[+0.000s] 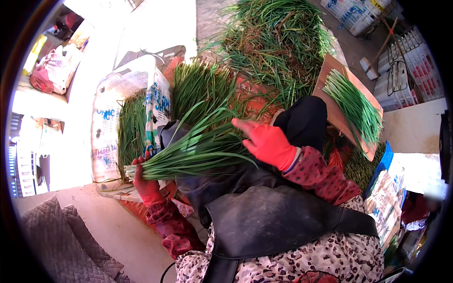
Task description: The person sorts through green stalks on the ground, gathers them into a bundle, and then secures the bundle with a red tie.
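A bunch of garlic chives (198, 153) lies across my lap, its pale stem ends at the left and its long green leaves fanning to the right. My left hand (146, 181), in a red glove, is closed round the stem end. Above the leaf tips, my right hand (271, 144), also red-gloved, is raised with its fingers stretched out and nothing in it. A black apron (273, 219) covers my lap below the bunch. Just beyond my left hand stands a white plastic crate (158, 87) with more chives (132, 127) packed inside.
Upright chives (200, 89) stand beside the crate. A large loose heap of chives (276, 42) spreads over the floor ahead. At my right, a tilted board (323, 87) bears a neat bunch (354, 106). White crates (406, 70) are stacked at far right; grey quilted cloth (61, 245) lies lower left.
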Tool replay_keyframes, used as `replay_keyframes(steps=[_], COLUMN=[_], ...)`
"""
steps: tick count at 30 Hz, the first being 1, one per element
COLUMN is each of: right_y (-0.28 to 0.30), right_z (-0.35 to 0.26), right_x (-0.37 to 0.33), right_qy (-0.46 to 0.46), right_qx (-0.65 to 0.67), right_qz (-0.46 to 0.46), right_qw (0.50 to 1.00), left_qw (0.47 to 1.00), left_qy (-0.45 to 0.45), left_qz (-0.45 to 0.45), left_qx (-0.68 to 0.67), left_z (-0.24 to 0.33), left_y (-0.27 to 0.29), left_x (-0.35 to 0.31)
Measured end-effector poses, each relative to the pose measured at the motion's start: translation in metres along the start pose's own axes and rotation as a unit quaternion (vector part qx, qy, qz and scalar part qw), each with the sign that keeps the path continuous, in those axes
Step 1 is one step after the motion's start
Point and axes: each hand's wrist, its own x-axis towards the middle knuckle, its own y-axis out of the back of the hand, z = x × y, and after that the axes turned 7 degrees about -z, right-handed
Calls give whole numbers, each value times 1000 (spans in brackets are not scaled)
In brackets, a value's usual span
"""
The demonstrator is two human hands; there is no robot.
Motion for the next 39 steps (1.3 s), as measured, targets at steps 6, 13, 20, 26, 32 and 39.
replay_keyframes(steps=[6,13,20,26,32,39], right_y=[-104,-14,-62,-81,-15,22], right_z=[81,91,-18,-5,1,55], right_x=[-23,14,57,64,78,61], right_qy=[-65,-87,132,123,125,-55], right_qx=[-128,-30,47,3,23,-32], right_qz=[-207,21,-31,-22,45,74], right_qw=[968,996,990,992,991,995], left_qw=[999,995,995,989,988,998], left_qy=[-45,-69,-70,-110,-136,-62], left_qz=[16,73,60,79,20,8], left_qx=[20,-21,-27,-64,-72,-24], left_z=[25,39,30,28,27,-15], left_y=[45,80,81,53,11,3], left_x=[-40,-69,-72,-67,-42,-33])
